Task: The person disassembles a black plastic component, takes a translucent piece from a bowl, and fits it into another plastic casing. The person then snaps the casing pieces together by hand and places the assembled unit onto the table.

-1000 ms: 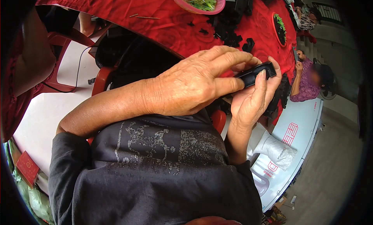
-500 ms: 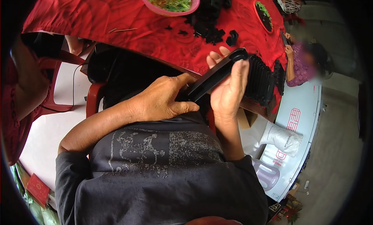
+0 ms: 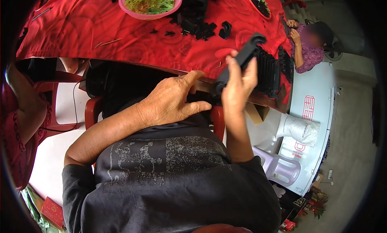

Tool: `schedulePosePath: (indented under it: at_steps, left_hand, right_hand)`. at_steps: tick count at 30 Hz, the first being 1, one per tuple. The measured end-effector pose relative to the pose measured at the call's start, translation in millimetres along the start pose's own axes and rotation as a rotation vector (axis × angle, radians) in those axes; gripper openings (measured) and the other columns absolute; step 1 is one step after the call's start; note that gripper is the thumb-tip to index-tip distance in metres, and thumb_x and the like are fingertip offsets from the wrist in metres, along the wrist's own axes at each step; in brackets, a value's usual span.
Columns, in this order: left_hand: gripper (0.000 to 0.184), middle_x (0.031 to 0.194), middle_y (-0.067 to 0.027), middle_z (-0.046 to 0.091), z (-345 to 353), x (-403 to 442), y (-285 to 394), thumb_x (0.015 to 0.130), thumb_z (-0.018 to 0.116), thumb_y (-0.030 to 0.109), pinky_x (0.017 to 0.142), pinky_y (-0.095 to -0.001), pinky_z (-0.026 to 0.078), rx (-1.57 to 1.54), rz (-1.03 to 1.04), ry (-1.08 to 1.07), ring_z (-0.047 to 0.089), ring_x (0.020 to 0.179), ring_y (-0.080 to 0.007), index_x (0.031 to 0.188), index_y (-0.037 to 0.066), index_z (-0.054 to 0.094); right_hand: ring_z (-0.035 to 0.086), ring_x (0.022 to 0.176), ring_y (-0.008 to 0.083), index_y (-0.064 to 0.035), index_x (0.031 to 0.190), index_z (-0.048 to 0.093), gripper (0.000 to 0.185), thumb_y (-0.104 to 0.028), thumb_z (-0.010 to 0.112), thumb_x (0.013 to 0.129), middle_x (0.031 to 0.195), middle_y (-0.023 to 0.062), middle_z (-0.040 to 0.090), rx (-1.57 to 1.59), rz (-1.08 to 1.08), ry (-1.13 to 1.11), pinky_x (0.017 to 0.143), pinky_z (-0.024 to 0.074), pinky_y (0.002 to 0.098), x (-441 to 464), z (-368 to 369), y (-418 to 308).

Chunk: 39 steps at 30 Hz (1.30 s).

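Note:
My right hand [image 3: 238, 88] grips a long black plastic piece [image 3: 246, 51] with rounded ends, held tilted just off the table's front edge and slightly blurred. My left hand [image 3: 171, 98] is empty, with its thumb and index finger spread apart, over my lap to the left of the piece. Beyond the piece, a row of similar black plastic pieces [image 3: 269, 74] lies side by side on the red tablecloth [image 3: 141, 41]. Small black parts [image 3: 201, 31] are heaped further back, with a single black clip-like part [image 3: 225, 30] beside them.
A pink bowl [image 3: 151, 16] of yellow-green clear pieces and a red-rimmed container [image 3: 258, 5] stand on the table. At right are a person in purple [image 3: 308, 51], a white bag [image 3: 298, 129], a purple plastic stool [image 3: 284, 170] and a cardboard box [image 3: 256, 113]. Another person's arm [image 3: 30, 100] is at left.
The black piece has come away from my left hand and is now in my right hand alone, turned over and raised toward the table. My left hand has opened. The view has shifted slightly.

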<state>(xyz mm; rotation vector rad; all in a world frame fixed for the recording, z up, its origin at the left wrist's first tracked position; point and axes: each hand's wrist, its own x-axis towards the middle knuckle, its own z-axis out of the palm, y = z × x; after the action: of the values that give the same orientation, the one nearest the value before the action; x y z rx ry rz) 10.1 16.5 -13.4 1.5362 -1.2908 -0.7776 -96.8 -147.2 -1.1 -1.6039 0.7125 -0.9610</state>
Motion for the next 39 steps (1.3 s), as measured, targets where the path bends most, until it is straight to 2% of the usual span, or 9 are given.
schedulePosePath:
  at_steps: [2,6,9,12,18,22,29,35,39]
  left_hand:
    - [0.061,0.086,-0.0152,0.063,-0.7,-1.9,-5.2,0.084,0.076,0.028,0.064,-0.0358,0.052,0.024,-0.033,-0.017,0.065,0.07,-0.0249,0.129,-0.001,0.048]
    - [0.041,0.084,-0.014,0.062,0.5,-7.3,-14.4,0.086,0.072,0.017,0.062,-0.0353,0.051,0.058,-0.007,-0.015,0.064,0.068,-0.0241,0.118,-0.002,0.056]
    - [0.03,0.084,-0.0178,0.065,-0.6,-7.4,-11.0,0.086,0.07,0.021,0.071,-0.0438,0.052,0.078,-0.027,-0.049,0.066,0.08,-0.0356,0.103,-0.002,0.06]
    - [0.029,0.083,-0.0141,0.063,4.3,-8.3,-18.4,0.086,0.071,0.016,0.064,-0.0365,0.051,0.07,0.018,-0.04,0.065,0.07,-0.0271,0.105,-0.003,0.061]
    - [0.026,0.082,-0.0153,0.064,3.6,-9.9,-20.7,0.086,0.07,0.016,0.065,-0.0374,0.052,0.096,0.01,-0.041,0.066,0.074,-0.0291,0.101,-0.003,0.062]
    - [0.026,0.081,-0.0155,0.064,2.5,-10.4,-20.4,0.086,0.07,0.017,0.066,-0.0381,0.052,0.098,0.013,-0.04,0.066,0.074,-0.0299,0.101,-0.004,0.062]
    - [0.026,0.082,-0.0162,0.064,2.1,-11.0,-20.0,0.086,0.069,0.017,0.068,-0.039,0.052,0.084,-0.015,-0.05,0.066,0.075,-0.0309,0.1,-0.004,0.063]
    - [0.025,0.081,-0.0161,0.064,1.4,-11.6,-19.0,0.086,0.069,0.017,0.068,-0.0388,0.052,0.079,-0.029,-0.053,0.066,0.076,-0.0308,0.099,-0.004,0.064]
    - [0.025,0.081,-0.0163,0.065,0.8,-10.7,-17.5,0.087,0.069,0.017,0.069,-0.0387,0.052,0.079,-0.028,-0.06,0.066,0.076,-0.0309,0.099,-0.004,0.064]
  right_hand:
    - [0.061,0.101,0.0133,0.0067,0.137,0.044,0.048,0.002,0.06,0.092,0.119,0.0129,0.061,-0.276,-0.132,0.122,0.091,0.048,0.0262,31.7,-49.9,26.9]
    - [0.058,0.118,0.0241,0.0137,0.142,0.034,0.06,0.002,0.06,0.09,0.134,0.0223,0.054,-0.588,-0.312,0.202,0.102,0.0429,0.0315,83.8,-147.6,40.7]
    - [0.052,0.127,0.0245,0.0144,0.143,0.033,0.061,0.005,0.06,0.089,0.141,0.0246,0.048,-0.607,-0.139,0.236,0.107,0.0381,0.0323,116.4,-207.4,41.5]
    - [0.055,0.121,0.0369,0.0114,0.135,0.048,0.059,-0.006,0.07,0.083,0.127,0.0294,0.055,-1.096,-0.207,0.293,0.103,0.0421,0.0393,142.7,-257.9,65.8]
    - [0.057,0.109,0.0424,0.0107,0.13,0.054,0.058,-0.01,0.073,0.079,0.116,0.0338,0.057,-1.497,-0.083,0.263,0.099,0.0442,0.044,140.9,-231.7,66.8]
    - [0.055,0.109,0.0411,0.0111,0.127,0.056,0.053,-0.008,0.071,0.08,0.108,0.032,0.06,-1.602,-0.092,0.213,0.097,0.0448,0.0451,150.3,-240.0,88.6]
    - [0.052,0.114,0.0458,-0.0001,0.128,0.061,0.051,-0.017,0.073,0.081,0.126,0.0326,0.052,-1.641,0.065,0.271,0.1,0.043,0.0495,150.3,-240.7,96.3]
    - [0.043,0.127,0.0441,-0.015,0.147,0.041,0.072,-0.033,0.072,0.084,0.142,0.024,0.039,-1.752,0.27,0.377,0.103,0.0392,0.055,135.0,-218.6,78.6]
    - [0.039,0.135,0.0422,-0.0116,0.151,0.031,0.081,-0.036,0.071,0.085,0.147,0.0288,0.036,-1.47,0.506,0.342,0.11,0.035,0.0547,145.3,-232.3,76.6]
